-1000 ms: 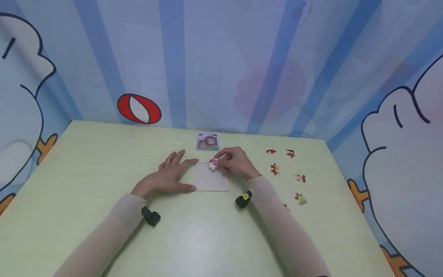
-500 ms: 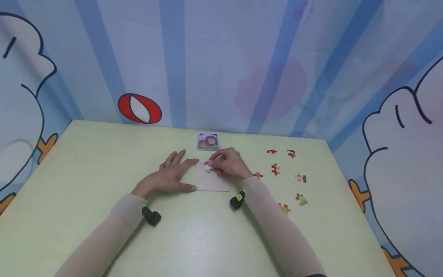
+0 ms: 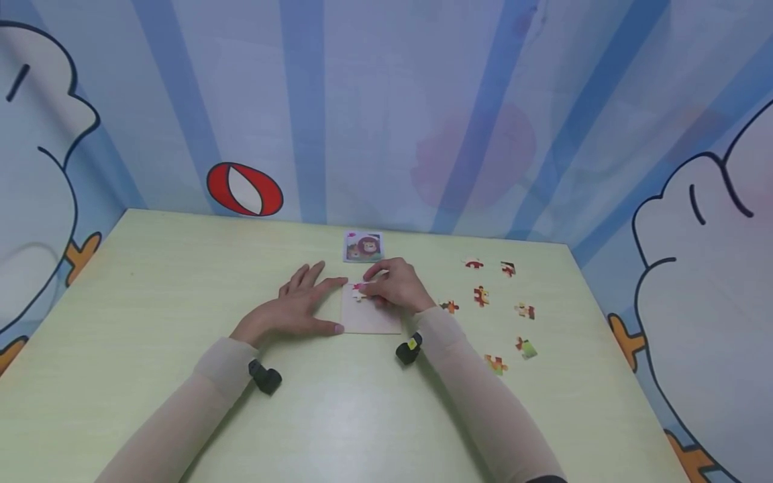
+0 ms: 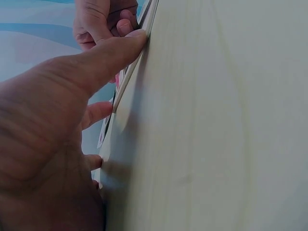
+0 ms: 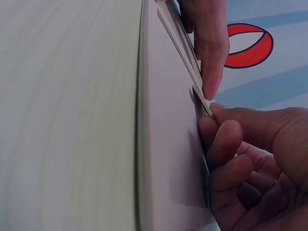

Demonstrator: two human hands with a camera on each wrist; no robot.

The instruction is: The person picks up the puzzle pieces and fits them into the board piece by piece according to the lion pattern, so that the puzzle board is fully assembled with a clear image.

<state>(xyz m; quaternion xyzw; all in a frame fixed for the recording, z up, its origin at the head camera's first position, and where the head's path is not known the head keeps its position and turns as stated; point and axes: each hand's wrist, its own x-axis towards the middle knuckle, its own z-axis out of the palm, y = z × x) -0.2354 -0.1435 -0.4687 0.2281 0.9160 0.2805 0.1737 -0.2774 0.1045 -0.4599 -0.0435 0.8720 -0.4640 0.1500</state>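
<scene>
A pink-and-white jigsaw piece [image 3: 357, 293] lies at the upper left corner of a pale square puzzle board [image 3: 374, 323]. My right hand [image 3: 400, 286] pinches this piece, whose thin edge [image 5: 204, 102] shows tilted against the board in the right wrist view. The left hand [image 3: 290, 312] spreads beside the board, thumb and index fingertip touching its left edge. In the left wrist view the thumb [image 4: 120, 50] presses on the board's rim. Fingers of the right hand hide part of the piece.
Behind the board lies a square lion picture card [image 3: 364, 247]. Several loose jigsaw pieces are scattered to the right, among them an orange one [image 3: 480, 296] and a green-edged one [image 3: 526, 347]. A printed curtain [image 3: 386, 121] backs the table [image 3: 181, 282].
My right hand has moved left with the jigsaw piece and lowered it to the board's upper left corner. The left hand stays where it was.
</scene>
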